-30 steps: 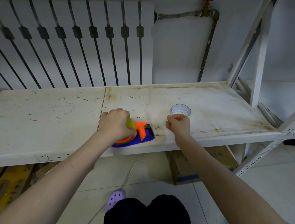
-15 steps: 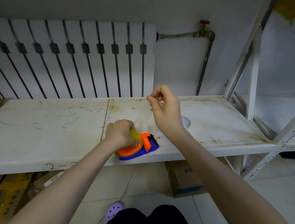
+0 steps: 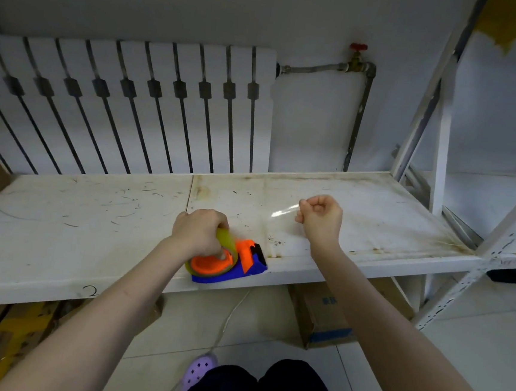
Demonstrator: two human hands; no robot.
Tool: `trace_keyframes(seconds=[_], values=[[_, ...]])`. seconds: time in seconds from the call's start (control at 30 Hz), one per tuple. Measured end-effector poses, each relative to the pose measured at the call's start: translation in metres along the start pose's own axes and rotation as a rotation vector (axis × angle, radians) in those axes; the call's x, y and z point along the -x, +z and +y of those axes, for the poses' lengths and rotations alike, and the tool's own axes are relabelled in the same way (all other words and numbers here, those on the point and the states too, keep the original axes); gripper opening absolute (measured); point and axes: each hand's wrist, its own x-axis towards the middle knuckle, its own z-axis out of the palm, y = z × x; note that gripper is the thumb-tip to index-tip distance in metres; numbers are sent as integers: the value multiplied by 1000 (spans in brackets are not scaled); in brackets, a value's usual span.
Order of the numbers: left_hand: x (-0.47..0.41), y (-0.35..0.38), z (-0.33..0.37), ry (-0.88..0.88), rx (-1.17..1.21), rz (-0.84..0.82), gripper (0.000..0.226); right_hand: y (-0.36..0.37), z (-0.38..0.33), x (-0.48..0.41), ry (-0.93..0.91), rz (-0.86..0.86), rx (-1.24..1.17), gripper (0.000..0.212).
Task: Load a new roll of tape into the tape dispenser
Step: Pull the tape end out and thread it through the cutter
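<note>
the tape dispenser (image 3: 229,263) sits at the front edge of the white shelf (image 3: 60,225), roughly midway along it, its blue base just overhanging the lip. it has an orange hub and an orange-and-black cutter end that points toward the shelf's right end. the roll of tape (image 3: 226,242), yellowish and see-through, is seated around the orange hub.

the left hand (image 3: 199,232) is closed down over the top of the roll and the dispenser, fingers curled around the roll's upper rim, pressing it in place. the right hand (image 3: 320,218) is raised above the shelf, to the right of the dispenser and further back, closed into a loose fist — thumb and fingers pinched on the end of a clear strip of tape (image 3: 283,211). the strip shows mainly as a bright glint just left of the fist; it seems to run back toward the roll, though most of its length is too transparent to trace.

the shelf top is scuffed and stained, with a seam running front to back just behind the left hand. a radiator (image 3: 127,106) stands against the wall behind the shelf's back edge, and a pipe with a red valve (image 3: 358,48) runs beside it.
</note>
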Motion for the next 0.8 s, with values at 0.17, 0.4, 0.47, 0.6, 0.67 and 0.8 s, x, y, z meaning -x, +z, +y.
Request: trace_keyframes(seconds=[0.17,0.4,0.47,0.6,0.67,0.8], values=[[2,-1,-6,-13,-14,-41,66,-3,48,0,346,19,-27,10],[6,4,23,114,-171,-60,69,-9,68,-3,480,-33,-37,16],[8,11,33,232,-147,45,57,-10,73,-2,463,-79,38,19],[13,26,35,427,-62,92,32,-13,77,-1,459,-101,84,26],[13,31,30,436,-67,75,31,-12,77,-2,463,-115,111,27],[10,33,27,442,-88,82,31,-10,80,-2,453,-140,182,27]])
